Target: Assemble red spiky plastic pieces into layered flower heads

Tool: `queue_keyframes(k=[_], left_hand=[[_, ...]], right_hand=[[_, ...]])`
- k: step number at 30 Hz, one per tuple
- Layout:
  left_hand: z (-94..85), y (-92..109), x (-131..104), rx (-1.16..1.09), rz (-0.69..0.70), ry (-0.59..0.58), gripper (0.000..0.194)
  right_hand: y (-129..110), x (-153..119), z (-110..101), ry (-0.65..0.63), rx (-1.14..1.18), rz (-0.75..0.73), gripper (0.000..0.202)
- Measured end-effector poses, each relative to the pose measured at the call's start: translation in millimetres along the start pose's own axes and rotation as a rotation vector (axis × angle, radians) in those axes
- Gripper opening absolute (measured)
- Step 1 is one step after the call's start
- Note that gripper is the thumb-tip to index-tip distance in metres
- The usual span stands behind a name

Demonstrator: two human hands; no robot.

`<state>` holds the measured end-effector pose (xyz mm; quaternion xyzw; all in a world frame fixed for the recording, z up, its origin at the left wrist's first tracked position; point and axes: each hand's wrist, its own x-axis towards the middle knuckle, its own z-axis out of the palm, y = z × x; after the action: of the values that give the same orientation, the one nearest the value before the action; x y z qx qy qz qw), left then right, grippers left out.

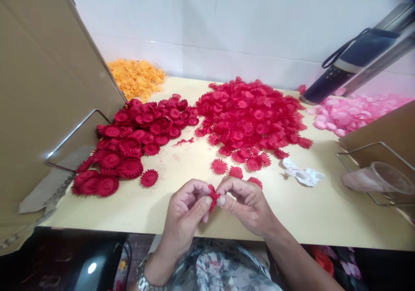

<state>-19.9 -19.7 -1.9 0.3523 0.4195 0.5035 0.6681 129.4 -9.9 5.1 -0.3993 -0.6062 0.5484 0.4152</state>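
Observation:
Close to the table's front edge, my left hand (188, 209) and my right hand (248, 204) meet over one small red flower piece (213, 198). Thumb and fingers of both hands pinch it from either side, and it looks bent or folded between them. Just behind my hands lie a few loose red fringed discs (219, 166). Beyond them rises a large heap of red fringed flower pieces (249, 118). On the left is a pile of darker, thicker red discs (129, 146), with a single one (149, 178) lying apart from it.
Orange pieces (138, 78) lie at the back left, pink ones (359, 109) at the right. Cardboard panels (48, 87) stand on both sides. A dark flask (343, 70) leans at the back right. A crumpled tissue (303, 173) and a plastic cup (378, 178) in a wire holder are to the right.

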Motion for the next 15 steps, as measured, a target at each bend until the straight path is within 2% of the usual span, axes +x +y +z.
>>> queue_keyframes(k=[4,9,15], left_hand=[[-0.2,1.4,-2.2,0.205,0.064,0.019,0.014],[3.0,-0.5,0.2,0.212,0.061,0.068,0.016],[7.2,-3.7,1.8,0.188,0.123,-0.033,0.019]], right_hand=[[-0.7,-1.4,-2.3,0.013,-0.031,-0.002,0.011],[-2.3,-4.0,-1.7,0.054,-0.075,-0.022,0.011],[-1.4,-9.2,1.1,0.054,-0.136,-0.043,0.016]])
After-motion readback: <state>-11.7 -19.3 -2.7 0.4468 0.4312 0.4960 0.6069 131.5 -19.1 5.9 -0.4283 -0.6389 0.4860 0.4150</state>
